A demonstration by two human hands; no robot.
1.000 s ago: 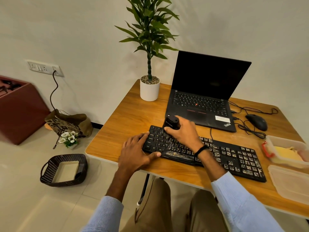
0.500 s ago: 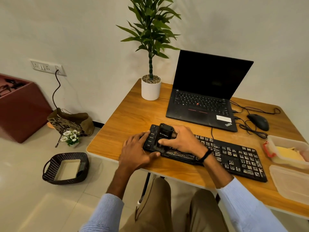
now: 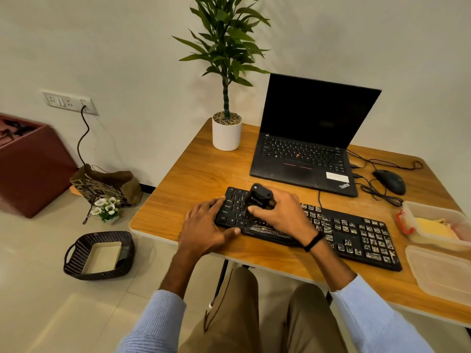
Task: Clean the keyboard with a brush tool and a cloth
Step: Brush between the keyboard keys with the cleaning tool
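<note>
A black keyboard (image 3: 351, 233) lies along the front of the wooden desk (image 3: 198, 174), its right keys smeared with pale dust. My right hand (image 3: 283, 212) grips a black brush tool (image 3: 260, 196) and holds it down on the left part of the keys. At the keyboard's left end my left hand (image 3: 206, 225) holds it, fingers on the far corner and thumb along the front edge. A yellow cloth (image 3: 430, 225) lies in a clear plastic box (image 3: 433, 212) at the right.
An open black laptop (image 3: 305, 149) stands behind the keyboard, with a potted plant (image 3: 226, 133) to its left and a mouse (image 3: 390, 182) with loose cables to its right. A clear lid (image 3: 441, 271) lies at the right front. A dark basket (image 3: 99, 254) sits on the floor.
My right hand has swept the brush tool toward me over the left keys and then back toward the keyboard's far edge. My left hand has stayed at the keyboard's left end.
</note>
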